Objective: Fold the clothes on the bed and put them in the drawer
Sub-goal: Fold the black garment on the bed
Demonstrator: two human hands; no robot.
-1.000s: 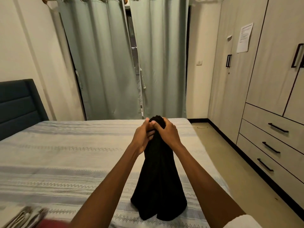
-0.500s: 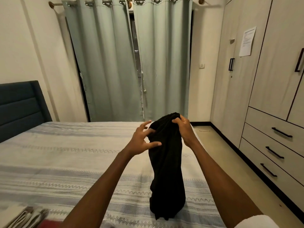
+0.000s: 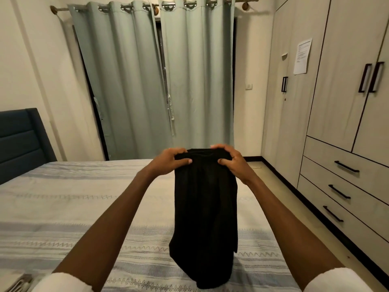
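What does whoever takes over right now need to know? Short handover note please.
Left hand: gripping the top left corner of the black garment.
Right hand: gripping the top right corner.
The garment hangs spread between both hands above the bed, its bottom edge near the striped cover.
Done: garment picked up and opened out by its top edge.
Left: lay it flat, fold it, then carry it to the drawers on the right; all three in view are shut. Some patterned fabric shows at the lower left edge, too cropped to identify.
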